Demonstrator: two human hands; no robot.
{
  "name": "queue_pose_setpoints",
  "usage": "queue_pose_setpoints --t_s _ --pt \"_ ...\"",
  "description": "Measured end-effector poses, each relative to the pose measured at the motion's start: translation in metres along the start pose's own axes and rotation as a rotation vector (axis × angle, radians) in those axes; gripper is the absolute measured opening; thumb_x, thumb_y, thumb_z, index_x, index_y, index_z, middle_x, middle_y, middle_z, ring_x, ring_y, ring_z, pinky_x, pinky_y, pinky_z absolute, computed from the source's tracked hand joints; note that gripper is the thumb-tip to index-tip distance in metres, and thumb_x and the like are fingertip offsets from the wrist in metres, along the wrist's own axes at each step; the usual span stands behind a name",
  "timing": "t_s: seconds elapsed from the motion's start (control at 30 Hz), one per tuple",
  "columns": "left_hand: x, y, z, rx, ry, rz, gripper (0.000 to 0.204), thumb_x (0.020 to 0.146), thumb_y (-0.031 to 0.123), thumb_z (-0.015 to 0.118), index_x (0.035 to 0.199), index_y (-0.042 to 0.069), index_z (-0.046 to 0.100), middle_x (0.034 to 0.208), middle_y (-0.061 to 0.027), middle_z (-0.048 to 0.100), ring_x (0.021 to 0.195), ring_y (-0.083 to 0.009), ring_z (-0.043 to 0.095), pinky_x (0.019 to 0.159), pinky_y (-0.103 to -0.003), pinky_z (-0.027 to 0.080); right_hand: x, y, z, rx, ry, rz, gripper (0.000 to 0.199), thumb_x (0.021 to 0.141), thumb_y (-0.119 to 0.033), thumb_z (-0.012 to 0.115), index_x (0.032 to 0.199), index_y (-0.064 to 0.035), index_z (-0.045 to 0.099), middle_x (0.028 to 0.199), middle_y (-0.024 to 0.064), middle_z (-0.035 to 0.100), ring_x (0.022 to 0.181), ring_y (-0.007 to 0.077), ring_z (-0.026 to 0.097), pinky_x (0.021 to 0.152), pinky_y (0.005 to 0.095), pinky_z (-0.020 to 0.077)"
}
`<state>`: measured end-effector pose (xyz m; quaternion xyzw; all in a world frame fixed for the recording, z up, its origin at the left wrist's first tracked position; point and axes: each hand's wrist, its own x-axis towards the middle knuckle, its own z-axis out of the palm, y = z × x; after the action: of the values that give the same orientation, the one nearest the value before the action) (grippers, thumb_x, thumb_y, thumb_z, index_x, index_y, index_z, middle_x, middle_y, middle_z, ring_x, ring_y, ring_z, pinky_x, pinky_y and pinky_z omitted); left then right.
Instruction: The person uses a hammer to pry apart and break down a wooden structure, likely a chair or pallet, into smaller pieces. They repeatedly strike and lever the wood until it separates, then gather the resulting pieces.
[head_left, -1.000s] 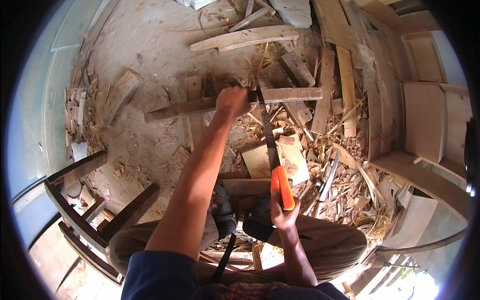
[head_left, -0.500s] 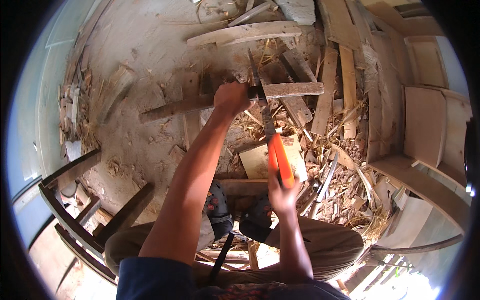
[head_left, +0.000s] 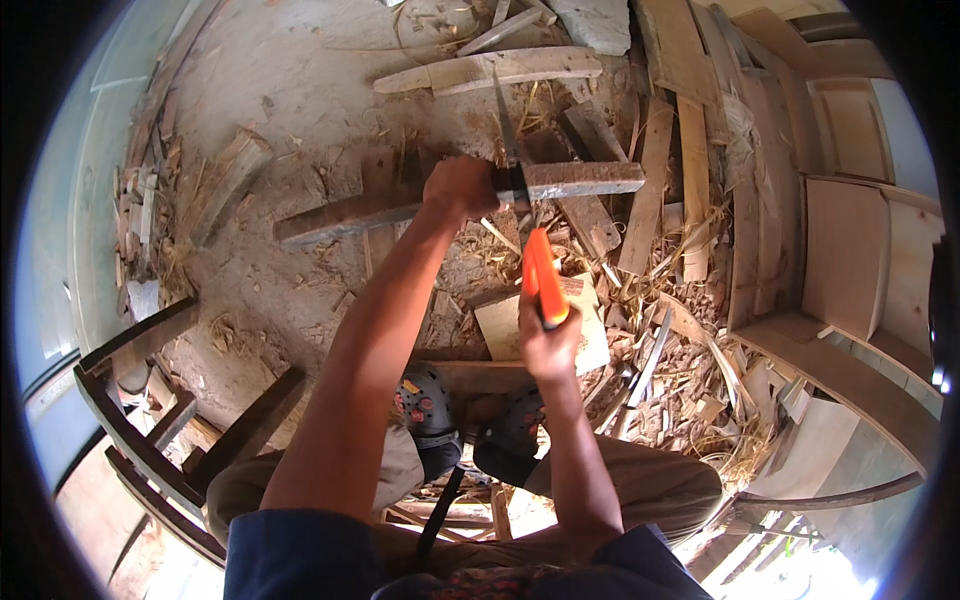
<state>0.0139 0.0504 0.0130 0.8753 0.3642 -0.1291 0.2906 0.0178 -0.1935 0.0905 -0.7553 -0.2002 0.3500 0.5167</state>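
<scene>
My left hand (head_left: 460,187) is closed around a wooden bar (head_left: 590,179) that runs crosswise ahead of me, pressing on it near its middle. My right hand (head_left: 550,345) grips the orange handle of a handsaw (head_left: 543,278), nearer to my body. The narrow blade points away from me and crosses the bar just right of my left fist. A dark patch shows on the bar beside the blade; what it is I cannot make out. How deep the blade sits in the wood is hidden.
Loose boards and wood shavings (head_left: 690,370) cover the floor at the right. A pale board (head_left: 500,325) lies below the saw. Beyond the bar rests a long plank (head_left: 490,68). Dark wooden frames (head_left: 135,430) stand at left, a cabinet-like frame (head_left: 845,250) at right. My shoes (head_left: 428,405) are below.
My right hand has pushed the saw forward, away from me, and its tip now reaches the far plank. The bar has tipped slightly, showing more of its near side; my left hand still grips it.
</scene>
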Motion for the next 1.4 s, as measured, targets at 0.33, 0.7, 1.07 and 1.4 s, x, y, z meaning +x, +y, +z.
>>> queue_pose_setpoints --t_s 0.33,0.7,1.07,1.4 --pt "0.002 -0.004 0.007 0.081 -0.056 -0.003 0.039 0.073 0.034 0.075 0.105 0.012 0.074 0.094 -0.0176 0.074 0.09 -0.0342 0.073 0.081 -0.045 0.059 -0.028 0.007 -0.007 0.054 0.095 0.19 0.02 0.091 -0.008 0.064 0.075 0.0024 0.06 0.064 -0.0005 0.059 0.058 0.0063 0.051 0.052 0.0271 0.0424" --pt "0.003 -0.003 0.0 0.061 0.017 0.002 0.03 0.074 0.028 0.075 0.095 0.006 0.076 0.093 -0.0197 0.074 0.09 -0.0362 0.073 0.083 -0.044 0.06 -0.098 0.01 -0.032 -0.062 0.047 0.029 0.013 0.093 -0.005 0.061 0.094 0.0065 0.067 0.075 0.0032 0.067 0.064 0.0062 0.06 0.056 0.0204 0.0456" --pt "-0.001 0.002 -0.008 0.09 -0.028 0.02 0.03 0.074 0.029 0.074 0.097 0.009 0.076 0.095 -0.0193 0.074 0.093 -0.0358 0.073 0.084 -0.045 0.059 -0.111 0.013 -0.046 -0.006 0.076 0.083 0.008 0.086 -0.005 0.063 0.089 0.0025 0.065 0.069 0.0031 0.062 0.065 0.0116 0.059 0.066 0.031 0.0505" --pt "0.005 -0.01 -0.001 0.028 -0.03 0.013 0.04 0.069 0.038 0.08 0.093 0.007 0.076 0.087 -0.0211 0.073 0.086 -0.0356 0.073 0.079 -0.046 0.059 -0.125 0.021 -0.05 -0.141 -0.065 0.059 0.013 0.084 -0.005 0.061 0.094 0.0021 0.066 0.07 0.0059 0.063 0.064 0.0111 0.06 0.06 0.0298 0.0496"
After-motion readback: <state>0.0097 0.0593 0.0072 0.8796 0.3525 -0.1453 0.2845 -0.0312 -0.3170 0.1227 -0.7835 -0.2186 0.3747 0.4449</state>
